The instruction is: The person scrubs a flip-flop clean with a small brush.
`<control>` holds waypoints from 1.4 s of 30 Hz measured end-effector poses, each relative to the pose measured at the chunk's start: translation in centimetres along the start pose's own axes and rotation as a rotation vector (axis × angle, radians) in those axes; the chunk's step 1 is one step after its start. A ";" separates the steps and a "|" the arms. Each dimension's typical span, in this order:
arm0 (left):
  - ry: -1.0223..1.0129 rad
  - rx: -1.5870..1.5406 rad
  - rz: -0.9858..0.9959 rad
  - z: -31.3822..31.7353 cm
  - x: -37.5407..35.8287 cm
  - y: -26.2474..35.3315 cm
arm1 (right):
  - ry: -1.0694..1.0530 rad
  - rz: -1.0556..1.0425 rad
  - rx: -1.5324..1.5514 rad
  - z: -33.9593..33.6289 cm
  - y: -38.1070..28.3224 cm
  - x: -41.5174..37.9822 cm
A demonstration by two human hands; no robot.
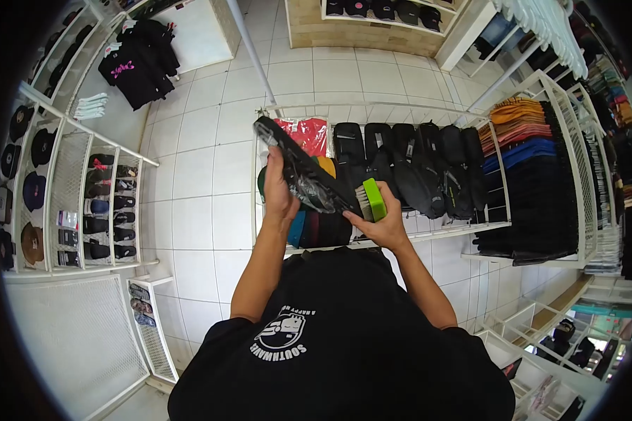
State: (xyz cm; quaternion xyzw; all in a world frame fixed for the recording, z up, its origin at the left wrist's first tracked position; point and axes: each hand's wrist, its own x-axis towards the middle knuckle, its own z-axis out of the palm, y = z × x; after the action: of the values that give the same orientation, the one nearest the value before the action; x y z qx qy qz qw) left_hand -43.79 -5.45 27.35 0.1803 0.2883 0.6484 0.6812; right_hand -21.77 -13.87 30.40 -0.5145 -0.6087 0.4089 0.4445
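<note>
My left hand (281, 188) is closed around the side of a long flat black item in glossy clear plastic (307, 168), held tilted above the display rack. Its kind is hard to make out. My right hand (386, 226) grips a green scrub brush (376, 199) with pale bristles facing the black item's lower end. The fingertips of that hand also touch this lower end. Behind the brush, several black bags (418, 172) lie in rows on the white rack (255, 221). A red item in clear plastic (307, 133) lies at the rack's far left.
Shelves of caps and footwear (112, 203) stand at left. Folded orange, red and blue clothes (519, 130) fill a rack at right. Black shirts (142, 59) hang at the upper left, and a cap shelf (386, 17) is at the back. White tiles (193, 210) cover the floor.
</note>
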 end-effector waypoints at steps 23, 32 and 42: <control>-0.380 -0.015 -0.519 1.7 -4.5 -1.0 | 0.042 -0.446 -0.351 -0.4 -2.9 11.8; -0.435 -0.114 -0.436 0.6 -5.2 0.0 | 0.026 -0.390 -0.328 0.3 -4.3 12.0; -0.169 0.318 -0.154 3.0 -7.3 -0.4 | -0.219 -0.220 0.278 -2.5 -4.6 12.5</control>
State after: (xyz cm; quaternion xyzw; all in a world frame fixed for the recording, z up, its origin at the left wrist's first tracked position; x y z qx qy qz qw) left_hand -41.50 -12.25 30.58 0.3168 0.3418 0.5230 0.7136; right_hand -21.56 -2.02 36.96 -0.3311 -0.6436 0.4914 0.4844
